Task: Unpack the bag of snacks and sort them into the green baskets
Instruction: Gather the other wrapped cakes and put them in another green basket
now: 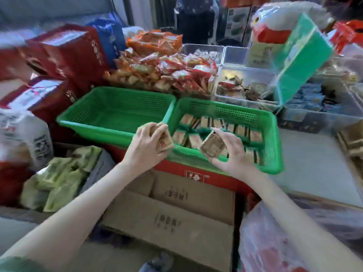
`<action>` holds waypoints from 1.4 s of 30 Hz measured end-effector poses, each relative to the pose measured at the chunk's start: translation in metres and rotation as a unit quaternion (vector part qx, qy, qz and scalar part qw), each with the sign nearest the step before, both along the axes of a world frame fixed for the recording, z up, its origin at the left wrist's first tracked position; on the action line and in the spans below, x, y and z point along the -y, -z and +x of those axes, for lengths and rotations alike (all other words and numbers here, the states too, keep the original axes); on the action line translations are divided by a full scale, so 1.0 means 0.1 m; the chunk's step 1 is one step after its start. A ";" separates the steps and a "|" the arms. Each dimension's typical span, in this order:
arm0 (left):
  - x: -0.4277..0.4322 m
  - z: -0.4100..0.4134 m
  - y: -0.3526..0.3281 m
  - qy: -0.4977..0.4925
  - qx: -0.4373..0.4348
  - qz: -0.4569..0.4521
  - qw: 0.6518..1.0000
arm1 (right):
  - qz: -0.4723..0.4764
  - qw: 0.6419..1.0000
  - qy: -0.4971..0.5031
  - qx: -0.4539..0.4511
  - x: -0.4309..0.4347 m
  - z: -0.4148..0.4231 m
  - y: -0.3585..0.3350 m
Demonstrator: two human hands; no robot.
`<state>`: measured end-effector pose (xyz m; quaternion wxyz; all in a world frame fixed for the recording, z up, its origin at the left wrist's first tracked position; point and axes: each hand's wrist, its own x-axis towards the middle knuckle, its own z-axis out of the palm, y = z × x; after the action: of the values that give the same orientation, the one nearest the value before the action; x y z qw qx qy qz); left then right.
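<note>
Two green baskets stand side by side on a red box. The left basket (110, 122) holds nothing that I can see. The right basket (273, 146) carries rows of small tan snack packets (240, 131). My left hand (146, 144) grips a small stack of tan packets (164, 143) over the gap between the baskets. My right hand (229, 154) pinches one tan packet (213, 146) above the right basket's near edge. A clear plastic bag with red print (275, 242) lies at the lower right.
An open cardboard box (176, 211) sits below my arms. Green packets (59, 177) pile up at the left, red cartons (64, 50) behind them. A heap of red and orange snacks (167, 73) and clear tubs (243, 85) stand beyond the baskets. A green box (300, 61) tilts at the right.
</note>
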<state>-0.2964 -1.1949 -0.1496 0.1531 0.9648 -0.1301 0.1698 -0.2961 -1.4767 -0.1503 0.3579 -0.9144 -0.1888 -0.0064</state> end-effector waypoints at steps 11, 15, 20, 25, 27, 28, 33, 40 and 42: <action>-2.18 1.58 0.52 -0.023 -0.144 0.020 0.989 | -0.174 0.959 -0.152 -0.162 -2.64 1.92 0.48; -2.15 2.01 0.77 0.037 -0.270 0.030 0.962 | -0.404 0.883 -0.169 -0.168 -2.77 2.00 0.64; -1.93 2.35 1.03 0.123 -0.395 0.119 0.903 | -0.489 0.842 -0.189 -0.131 -2.54 1.99 0.58; -1.76 2.38 1.27 0.161 -0.499 0.162 0.836 | -0.439 0.868 -0.185 -0.139 -2.39 1.95 0.65; -1.75 2.38 1.27 0.168 -0.511 0.156 0.829 | -0.423 0.883 -0.163 -0.119 -2.39 1.92 0.69; -1.76 2.38 1.23 0.172 -0.513 0.150 0.828 | -0.417 0.889 -0.155 -0.108 -2.40 1.90 0.71; -1.77 2.26 0.88 0.102 -0.431 0.089 0.892 | -0.323 0.940 -0.096 -0.058 -2.37 1.75 0.68; -1.01 1.57 0.41 0.092 -0.169 -0.078 0.978 | -0.213 0.975 0.025 0.056 -1.90 1.30 0.53; -0.61 1.39 0.33 0.132 -0.117 -0.099 0.979 | -0.203 0.974 0.070 0.066 -1.59 1.09 0.46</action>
<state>-0.1576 -1.1342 -0.1822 0.2827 0.9325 -0.2201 0.0460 -0.1870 -1.3178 -0.1960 0.1504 -0.9765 -0.1446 -0.0530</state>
